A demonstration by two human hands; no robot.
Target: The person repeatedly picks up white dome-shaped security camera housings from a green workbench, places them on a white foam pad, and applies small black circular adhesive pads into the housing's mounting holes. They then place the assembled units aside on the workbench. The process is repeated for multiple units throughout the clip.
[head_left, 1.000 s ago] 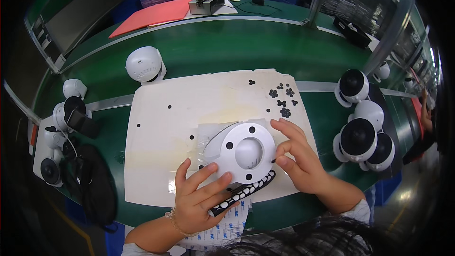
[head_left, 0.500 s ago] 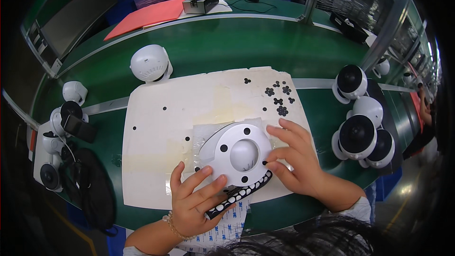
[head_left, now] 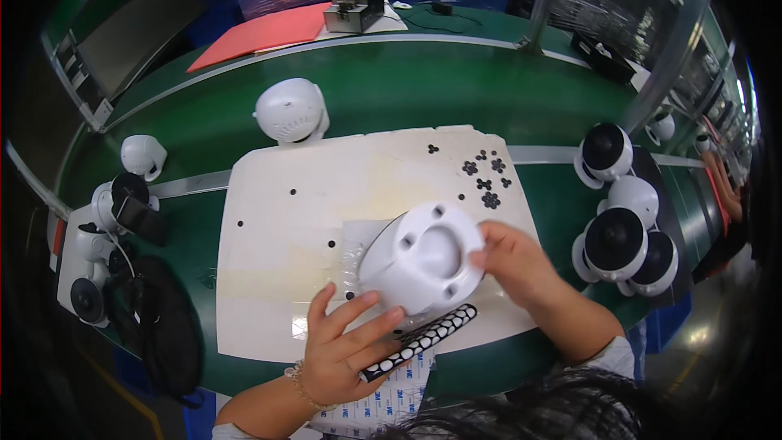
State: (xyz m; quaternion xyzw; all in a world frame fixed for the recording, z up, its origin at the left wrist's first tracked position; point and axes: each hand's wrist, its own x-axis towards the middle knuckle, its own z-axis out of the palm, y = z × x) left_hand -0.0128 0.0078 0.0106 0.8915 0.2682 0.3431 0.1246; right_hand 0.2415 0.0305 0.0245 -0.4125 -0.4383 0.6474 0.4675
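Observation:
A white camera (head_left: pixel 383 273) is tilted with its round base facing up. The base has a wide recess and several dark round foot pads; the right rim is covered by my fingers. My left hand (head_left: pixel 346 350) curls round a black strip with white ovals (head_left: pixel 423 345), its fingertips by the camera's lower left side. At the base's right rim my right hand (head_left: pixel 515 265) is closed, thumb and fingers on the edge, slightly blurred. Whether a pad is under the thumb is hidden.
A cream board (head_left: pixel 277 277) lies beneath, with loose black dots and clusters of dots (head_left: pixel 489 200). White cameras stand on the right (head_left: pixel 615 240), at the back (head_left: pixel 292 112) and on the left (head_left: pixel 142 155). A black bag (head_left: pixel 167 318) lies at left. A metal box (head_left: pixel 355 8) sits on the back shelf.
The camera has tipped and shifted a little right. My right hand has gone from pinching a small black pad at the lower right rim to closing on the rim. The left hand keeps the strip.

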